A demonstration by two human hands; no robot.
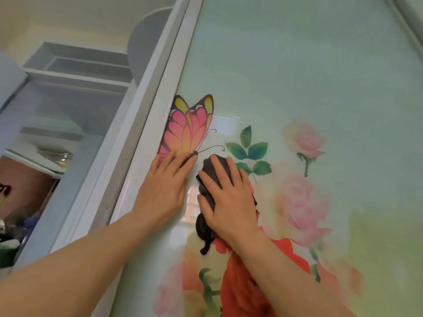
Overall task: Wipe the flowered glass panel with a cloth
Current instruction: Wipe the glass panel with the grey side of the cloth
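The flowered glass panel [297, 76] fills the right of the view, pale green with pink roses, green leaves and a pink and yellow butterfly. My right hand [229, 197] presses a dark crumpled cloth [207, 225] flat against the glass just below the leaves, fingers straight and spread over it. Part of the cloth hangs out below my palm. My left hand [166, 188] lies flat on the glass beside it, fingers straight, fingertips on the lower edge of the butterfly.
A white frame [146, 124] runs diagonally along the panel's left edge. Beyond it stand white shelves [75, 72] and a glass-fronted cabinet. Cluttered objects sit at the lower left [9, 243].
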